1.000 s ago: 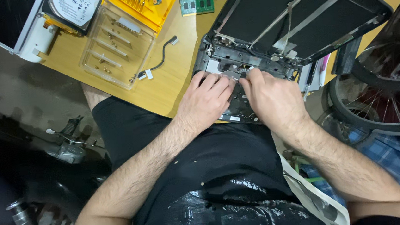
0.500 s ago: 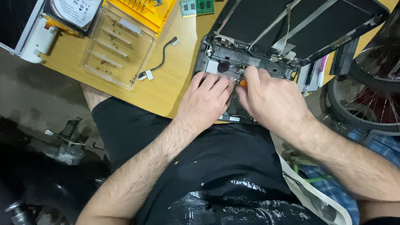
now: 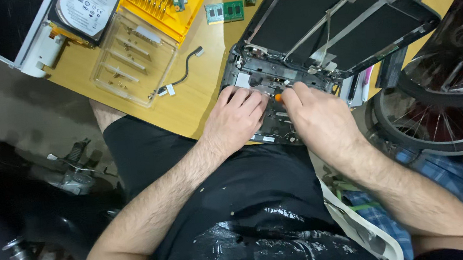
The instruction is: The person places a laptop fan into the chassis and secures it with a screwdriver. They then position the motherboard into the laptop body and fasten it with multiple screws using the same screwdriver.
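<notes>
Right hand [image 3: 320, 119] pinches small orange-tipped tool [image 3: 278, 97] over opened black laptop chassis [image 3: 272, 87] at wooden desk [image 3: 195, 94] edge; left hand [image 3: 236, 118] presses flat beside. Chassis looks rigid, innards fragile; grip edges.

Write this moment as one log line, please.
left hand: pressing on laptop base | right hand: holding orange-tipped tool | table: clear tray

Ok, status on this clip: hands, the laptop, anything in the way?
Left hand flat on laptop base. Right hand pinching orange-tipped tool. Nothing blocking.

wooden desk [image 3: 206, 93], dark floor [image 3: 30, 125], bicycle wheel [image 3: 437, 123] beside
</notes>
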